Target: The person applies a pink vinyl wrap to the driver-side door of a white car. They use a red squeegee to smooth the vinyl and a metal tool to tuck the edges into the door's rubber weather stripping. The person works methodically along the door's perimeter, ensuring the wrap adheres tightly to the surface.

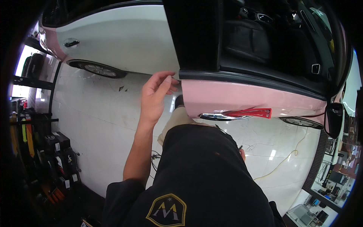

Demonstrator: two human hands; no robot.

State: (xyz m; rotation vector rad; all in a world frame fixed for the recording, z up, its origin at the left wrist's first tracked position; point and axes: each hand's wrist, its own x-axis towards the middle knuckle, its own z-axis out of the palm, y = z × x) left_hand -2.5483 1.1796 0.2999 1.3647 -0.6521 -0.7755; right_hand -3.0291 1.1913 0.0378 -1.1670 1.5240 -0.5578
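My left hand (159, 89) is raised at the rear edge of the pink car door (227, 90). Its fingers curl in towards the thumb by that edge; whatever lies between them, if anything, is too small to make out. Only a sliver of my right hand (242, 153) shows beside my dark shirt, its fingers hidden. A small dark tip juts out just above it. On the door, a flat red tool (252, 113) with a pale pattern sits against the chrome door handle (221, 115).
A white rear door (124, 38) stands beyond the pink one. The side mirror (333, 120) sticks out at right. Black boxes (60, 155) and a rack line the left side. A yellow cord (281, 166) and dark scraps (121, 88) lie on the tiled floor.
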